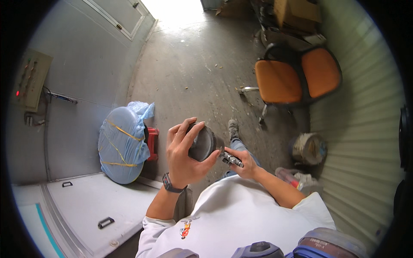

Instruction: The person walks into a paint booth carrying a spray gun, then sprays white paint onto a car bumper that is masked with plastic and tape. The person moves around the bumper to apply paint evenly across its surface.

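Observation:
My left hand [185,150] is curled over the dark lid of a round cup [201,145], fingertips along its rim and thumb at its lower right. The cup sits on a silver metal tool [230,160] that looks like a spray gun, gripped in my right hand [243,167] at the middle of the view. A watch is on my left wrist. At the bottom edge are parts of a respirator [322,243] with clear-capped filters, against my white shirt.
A blue plastic-wrapped round object [120,148] and red item stand at left beside a white panel. An orange chair [277,81], cardboard boxes [297,10], a bucket [307,148] and corrugated wall are at right. A control box [30,79] is on the left wall.

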`<action>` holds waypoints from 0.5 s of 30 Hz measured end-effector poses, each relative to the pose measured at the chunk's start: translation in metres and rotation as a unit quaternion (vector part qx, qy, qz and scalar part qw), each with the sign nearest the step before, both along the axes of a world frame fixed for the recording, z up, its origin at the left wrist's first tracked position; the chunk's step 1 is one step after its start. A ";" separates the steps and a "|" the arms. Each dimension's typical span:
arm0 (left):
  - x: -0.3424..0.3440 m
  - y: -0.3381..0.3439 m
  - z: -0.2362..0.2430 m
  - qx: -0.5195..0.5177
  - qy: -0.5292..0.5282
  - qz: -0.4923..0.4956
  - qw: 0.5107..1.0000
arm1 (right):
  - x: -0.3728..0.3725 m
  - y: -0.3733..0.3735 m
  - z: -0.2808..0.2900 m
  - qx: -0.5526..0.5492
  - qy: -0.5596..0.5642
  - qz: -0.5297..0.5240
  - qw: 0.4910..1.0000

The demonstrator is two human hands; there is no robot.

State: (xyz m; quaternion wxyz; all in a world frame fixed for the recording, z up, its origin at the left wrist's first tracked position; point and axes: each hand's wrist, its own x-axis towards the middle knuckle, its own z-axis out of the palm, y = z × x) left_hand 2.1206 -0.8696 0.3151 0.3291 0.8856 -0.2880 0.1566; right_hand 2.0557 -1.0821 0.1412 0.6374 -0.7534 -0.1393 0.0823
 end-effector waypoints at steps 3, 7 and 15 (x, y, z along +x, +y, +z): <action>0.099 0.005 -0.007 -0.037 0.034 -0.018 0.999 | 0.111 -0.019 0.007 0.006 0.000 0.029 1.000; 0.219 0.021 -0.009 -0.180 0.091 0.033 0.979 | 0.259 -0.034 0.035 -0.036 0.009 0.078 0.996; 0.446 0.051 -0.078 -0.332 0.171 0.108 0.921 | 0.509 -0.050 0.028 0.040 0.042 0.053 0.997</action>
